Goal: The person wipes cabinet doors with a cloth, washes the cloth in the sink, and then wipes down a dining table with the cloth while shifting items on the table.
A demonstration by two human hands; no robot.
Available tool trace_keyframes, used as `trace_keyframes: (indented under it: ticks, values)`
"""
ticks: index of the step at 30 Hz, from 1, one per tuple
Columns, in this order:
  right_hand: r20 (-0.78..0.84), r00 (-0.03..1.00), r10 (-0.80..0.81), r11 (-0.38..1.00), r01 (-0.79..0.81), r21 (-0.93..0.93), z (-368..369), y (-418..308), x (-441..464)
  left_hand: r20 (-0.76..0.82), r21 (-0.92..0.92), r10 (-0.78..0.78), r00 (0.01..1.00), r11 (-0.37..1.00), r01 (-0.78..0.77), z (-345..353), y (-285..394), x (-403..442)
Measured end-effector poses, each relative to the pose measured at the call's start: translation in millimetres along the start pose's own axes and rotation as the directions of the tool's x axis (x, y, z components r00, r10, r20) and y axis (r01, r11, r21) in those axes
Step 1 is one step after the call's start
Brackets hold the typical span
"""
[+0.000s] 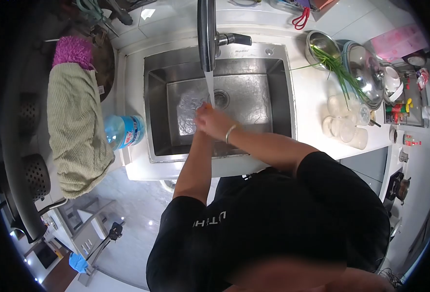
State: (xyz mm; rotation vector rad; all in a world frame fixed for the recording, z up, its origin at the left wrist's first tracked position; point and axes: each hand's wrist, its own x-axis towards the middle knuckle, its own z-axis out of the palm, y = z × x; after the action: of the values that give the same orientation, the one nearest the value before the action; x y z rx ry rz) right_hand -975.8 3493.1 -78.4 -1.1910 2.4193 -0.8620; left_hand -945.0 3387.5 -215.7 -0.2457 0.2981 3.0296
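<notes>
Over the steel sink [246, 114], my two hands are together beside the stream of running water [209, 87] from the tap [206, 36]. My right hand [216, 122], with a pale bracelet [230, 134] at its wrist, lies across my left hand and has its fingers curled in. Most of my left hand [200, 127] is hidden beneath it, so its fingers cannot be made out. A small orange patch shows at the fingertips, too unclear to name. Water spreads over the basin floor near the drain [219, 99].
Left of the sink are a blue-labelled bottle [130, 131] and a green cloth cover [74, 121]. At right stand a metal bowl [317, 41] with green stalks [339, 73], a glass lid [363, 68] and several clear cups [343, 129].
</notes>
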Motion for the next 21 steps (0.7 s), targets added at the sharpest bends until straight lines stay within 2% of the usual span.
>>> trace_keyframes:
  ticks: [1, 2, 3, 4, 5, 7, 9, 10, 11, 14, 16, 17, 18, 20, 21]
  values:
    - [-0.047, 0.997, -0.057, 0.997, 0.055, -0.053, 15.2, 18.3, 10.2, -0.267, 0.017, -0.034, 0.963, 0.999, 0.040, 37.8, -7.6, -5.0]
    - [-0.026, 0.999, 0.045, 0.999, -0.046, -0.029, 1.8, 21.2, 19.0, -0.456, 0.019, -0.058, 0.888, 0.997, 0.075, 71.3, -10.6, -8.1]
    - [-0.002, 0.989, 0.148, 0.989, -0.148, -0.009, -26.3, 22.2, 24.7, -0.575, 0.027, -0.057, 0.816, 0.996, 0.089, 92.7, -11.5, -7.8]
    - [0.026, 0.968, 0.248, 0.969, -0.249, 0.005, -46.6, 27.9, 27.4, -0.593, 0.052, -0.022, 0.805, 0.997, 0.065, 100.8, -7.7, -7.9]
    - [0.119, 0.916, 0.384, 0.902, -0.399, 0.162, -40.3, 49.8, 28.0, -0.610, 0.077, 0.014, 0.793, 0.996, 0.042, 108.6, -4.0, -8.0]
    - [0.365, 0.742, 0.562, 0.630, -0.670, 0.393, -7.0, 97.5, 20.8, -0.607, 0.120, 0.051, 0.793, 0.992, 0.028, 114.9, 7.3, -9.9]
    - [0.667, 0.583, 0.464, 0.234, -0.807, 0.542, -22.0, 79.0, -4.4, -0.582, 0.150, 0.049, 0.811, 0.987, 0.048, 105.1, 25.8, -15.1]
    - [0.790, 0.500, 0.356, 0.003, -0.846, 0.534, -24.9, 68.9, -16.7, -0.597, 0.155, 0.062, 0.800, 0.987, 0.039, 98.4, 28.1, -19.8]
    - [0.805, 0.503, 0.314, -0.102, -0.825, 0.556, -20.8, 63.7, -20.4, -0.610, 0.164, 0.078, 0.789, 0.986, 0.029, 92.0, 31.5, -22.6]
    - [0.598, 0.705, 0.382, -0.178, -0.579, 0.796, -14.8, 44.5, -22.8, -0.664, 0.128, 0.081, 0.743, 0.992, 0.007, 75.8, 35.9, -37.8]
    - [0.474, 0.755, 0.453, 0.021, -0.541, 0.841, -14.1, 38.3, -5.7, -0.684, 0.102, 0.056, 0.727, 0.995, 0.020, 66.4, 32.8, -47.1]
    - [0.402, 0.779, 0.482, 0.122, -0.514, 0.849, -13.9, 35.5, 1.3, -0.650, 0.082, -0.105, 0.752, 0.975, 0.208, 33.2, 36.2, -50.7]
    - [0.346, 0.819, 0.457, 0.299, -0.508, 0.808, -13.6, 31.4, 5.0, -0.666, 0.026, -0.173, 0.726, 0.967, 0.254, 38.9, 36.6, -50.2]
    - [0.252, 0.891, 0.377, 0.621, -0.445, 0.645, -12.0, 23.4, 12.5, -0.682, -0.093, -0.308, 0.663, 0.936, 0.339, 55.1, 31.7, -49.9]
    - [0.205, 0.912, 0.355, 0.764, -0.410, 0.499, -8.1, 16.9, 12.7, -0.706, -0.112, -0.280, 0.651, 0.951, 0.288, 68.2, 25.5, -48.3]
